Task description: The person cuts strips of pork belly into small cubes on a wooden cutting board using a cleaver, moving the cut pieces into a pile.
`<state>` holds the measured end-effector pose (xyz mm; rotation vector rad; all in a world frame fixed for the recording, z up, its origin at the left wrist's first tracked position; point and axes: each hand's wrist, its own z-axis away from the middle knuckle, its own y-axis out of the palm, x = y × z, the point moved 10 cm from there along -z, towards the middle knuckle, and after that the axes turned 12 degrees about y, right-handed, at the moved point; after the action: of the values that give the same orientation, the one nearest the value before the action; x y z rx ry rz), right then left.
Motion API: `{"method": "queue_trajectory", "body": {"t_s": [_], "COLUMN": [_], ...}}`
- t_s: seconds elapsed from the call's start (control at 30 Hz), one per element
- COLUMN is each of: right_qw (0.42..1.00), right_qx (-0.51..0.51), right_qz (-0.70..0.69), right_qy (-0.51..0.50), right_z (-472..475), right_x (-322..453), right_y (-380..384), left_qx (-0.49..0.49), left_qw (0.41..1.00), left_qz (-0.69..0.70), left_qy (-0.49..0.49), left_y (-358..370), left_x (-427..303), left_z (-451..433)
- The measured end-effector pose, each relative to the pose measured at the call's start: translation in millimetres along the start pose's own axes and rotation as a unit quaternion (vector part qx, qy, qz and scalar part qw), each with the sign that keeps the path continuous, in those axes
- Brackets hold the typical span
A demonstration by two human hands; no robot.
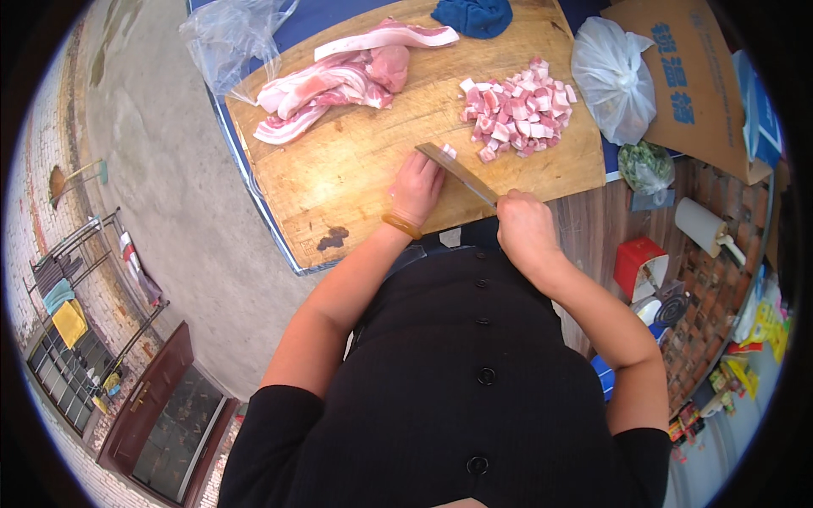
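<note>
My right hand (526, 225) grips the handle of a kitchen knife (458, 173). Its blade slants up and left, the tip beside the fingers of my left hand (416, 187). Those fingers bend over a piece of pork, mostly hidden, on a wooden cutting board (356, 171). At the blade's far side a small bit of pork (450, 151) shows. A heap of diced pork (521, 111) lies on the board's right. Uncut pork strips (330, 92) lie at the upper left, with a long slab of pork belly (387, 39) along their far side.
A blue cloth (473, 16) rests on the board's far edge. Plastic film (232, 44) overhangs the far left corner. To the right are a tied white bag (613, 79), a cardboard box (692, 82), bagged greens (646, 166), a paper roll (700, 227) and a red container (638, 267).
</note>
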<state>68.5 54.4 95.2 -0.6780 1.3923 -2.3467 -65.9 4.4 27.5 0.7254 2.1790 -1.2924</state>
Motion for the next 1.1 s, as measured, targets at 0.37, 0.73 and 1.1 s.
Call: {"method": "queue_trajectory", "body": {"t_s": [0.37, 0.73, 1.1], "right_qw": [0.999, 0.996, 0.998], "right_qx": [-0.041, -0.042, 0.05], "right_qz": [-0.006, -0.045, 0.023], "right_qy": [-0.005, 0.061, 0.02], "right_z": [-70.3, -26.1, -5.1], "right_x": [42.9, -31.7, 9.9], "right_y": [34.9, 15.2, 16.4], "left_qx": [-0.018, -0.039, -0.004], "left_qw": [1.0, 0.999, 0.999], "left_qz": [-0.012, -0.009, -0.015], "left_qy": [-0.006, -0.035, -0.028], "left_y": [0.8, -13.6, -7.6], "left_x": [1.1, 3.1, 6.0], "left_z": [0.2, 7.6, 10.4]}}
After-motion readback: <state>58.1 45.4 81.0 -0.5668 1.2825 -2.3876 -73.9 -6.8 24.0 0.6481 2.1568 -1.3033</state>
